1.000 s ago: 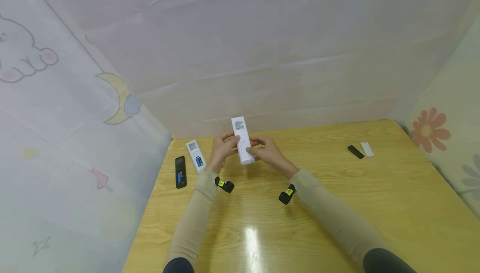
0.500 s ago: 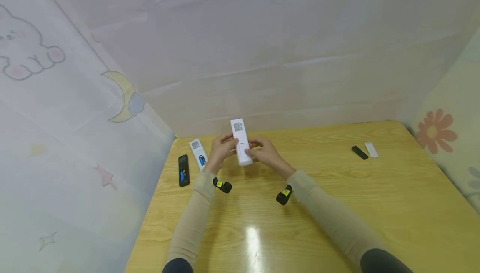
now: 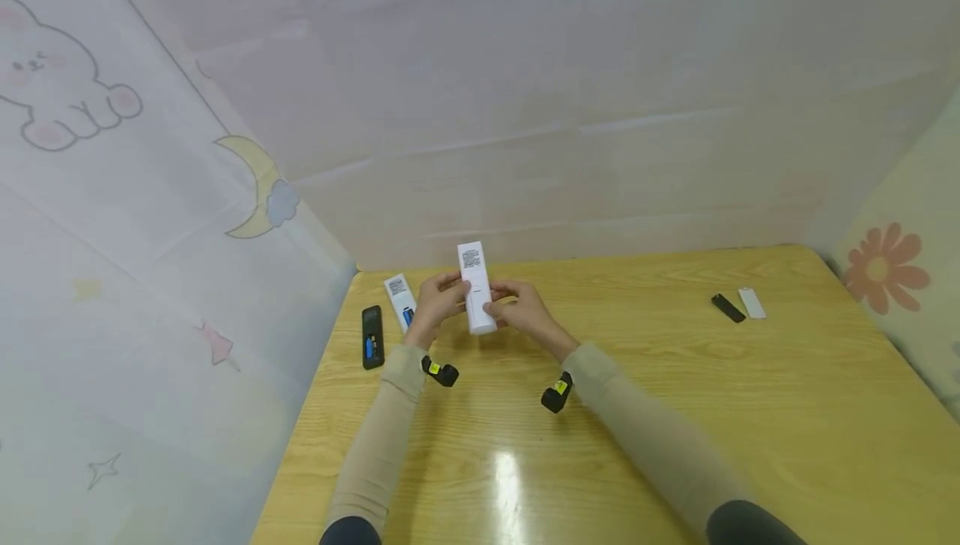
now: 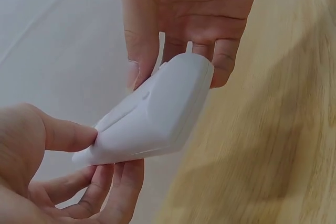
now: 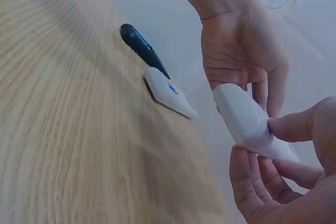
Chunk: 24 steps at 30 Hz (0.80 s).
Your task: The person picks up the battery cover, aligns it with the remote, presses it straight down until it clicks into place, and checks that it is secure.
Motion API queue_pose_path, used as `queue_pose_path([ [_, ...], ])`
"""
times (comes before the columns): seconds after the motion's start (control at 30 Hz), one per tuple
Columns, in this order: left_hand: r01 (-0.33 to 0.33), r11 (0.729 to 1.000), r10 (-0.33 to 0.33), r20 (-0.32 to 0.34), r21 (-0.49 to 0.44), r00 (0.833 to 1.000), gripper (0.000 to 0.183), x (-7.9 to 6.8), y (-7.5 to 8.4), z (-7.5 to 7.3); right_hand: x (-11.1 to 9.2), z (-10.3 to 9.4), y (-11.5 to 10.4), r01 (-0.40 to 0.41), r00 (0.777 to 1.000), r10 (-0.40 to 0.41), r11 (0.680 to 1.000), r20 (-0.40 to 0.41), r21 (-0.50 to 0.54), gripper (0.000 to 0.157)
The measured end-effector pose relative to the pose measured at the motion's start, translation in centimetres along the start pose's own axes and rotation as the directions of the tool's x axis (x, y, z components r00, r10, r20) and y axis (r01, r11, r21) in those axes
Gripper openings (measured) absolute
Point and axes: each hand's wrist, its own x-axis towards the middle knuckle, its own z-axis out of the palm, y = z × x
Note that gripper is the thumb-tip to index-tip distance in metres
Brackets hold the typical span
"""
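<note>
- My tan sleeves point(image 3: 375, 445) came in on the near side of my white remote point(image 3: 477, 274), and so did the small black gadgets point(image 3: 441, 372) on my wrists.
- My right hand point(image 3: 527, 312) was on the right side of my white remote and held it near its close end, thumb on the back, fingers tucked under.
- My left hand point(image 3: 439, 303) was on the left side and held it too, thumb on the back and fingers underneath.
- My white remote was up in the air between my hands, over the wood table point(image 3: 637, 445). Its back faced me, with dark print at the far end.
- A black remote point(image 3: 372, 324) lay to the left of my white remote, with a blue battery point(image 3: 369, 348) showing.
- A second remote point(image 3: 397, 287), also white, lay between those two. It showed blue too, and my left hand hid some of it.
- A black piece point(image 3: 728, 307) and a white piece point(image 3: 752, 302) lay close together, well to the right of my white remote.
- A pale wall point(image 3: 487, 112) stood behind my white remote.
</note>
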Motion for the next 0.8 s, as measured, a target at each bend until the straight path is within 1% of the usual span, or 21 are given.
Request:
queue_pose_path([
  [0.23, -0.005, 1.000, 0.005, -0.032, 0.013, 0.999, 0.050, 0.5, -0.9, -0.3, 0.5, 1.1, 0.5, 0.003, 0.999, -0.004, 1.000, -0.053, -0.025, 0.045],
  [0.37, -0.012, 0.999, 0.014, -0.042, 0.030, 0.999, 0.049, 0.6, -1.3, -0.6, 0.6, 1.9, 0.8, 0.010, 0.997, -0.012, 0.999, -0.072, -0.031, 0.044],
  [0.57, -0.006, 0.999, 0.007, -0.043, 0.039, 0.999, 0.049, 0.5, -1.3, -0.9, 0.7, 2.6, 1.0, 0.009, 0.996, -0.012, 0.999, -0.088, -0.032, 0.044],
  [0.8, 0.015, 0.998, -0.012, -0.050, 0.066, 0.999, 0.049, 1.3, -1.5, -1.1, 0.9, 2.8, 0.9, 0.004, 0.993, -0.012, 0.997, -0.114, -0.072, 0.042],
])
